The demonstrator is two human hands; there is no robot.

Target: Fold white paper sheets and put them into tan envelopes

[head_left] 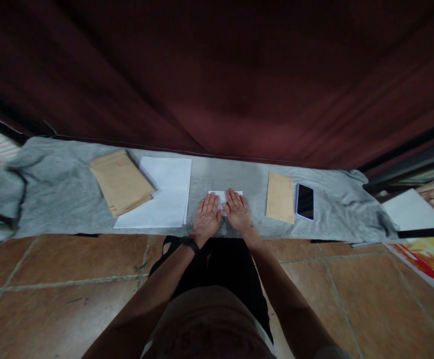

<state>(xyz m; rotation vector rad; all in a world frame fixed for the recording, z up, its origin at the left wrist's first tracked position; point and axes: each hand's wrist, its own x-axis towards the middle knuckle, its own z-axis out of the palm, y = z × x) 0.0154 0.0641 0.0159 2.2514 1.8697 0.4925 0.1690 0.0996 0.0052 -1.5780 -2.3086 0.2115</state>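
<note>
Both my hands press flat on a small folded sheet of white paper [221,195] at the near middle of the cloth-covered surface. My left hand [207,214], with a dark band on its wrist, lies palm down over the paper's left part, fingers stretched out. Over the right part rests my right hand [237,210], also palm down with straight fingers. Most of the paper is hidden under them. Left of my hands is a stack of large white sheets [168,194], partly overlapped by a pile of brown envelopes [121,179]. A single brown envelope [280,197] lies to the right.
A phone [305,202] with a dark screen lies right of the single envelope. Grey cloth [235,172] covers the narrow surface. Behind it hangs a dark red curtain [217,89]. A white sheet [412,209] and a colourful printed package [430,257] are at far right, above the tiled floor [101,304].
</note>
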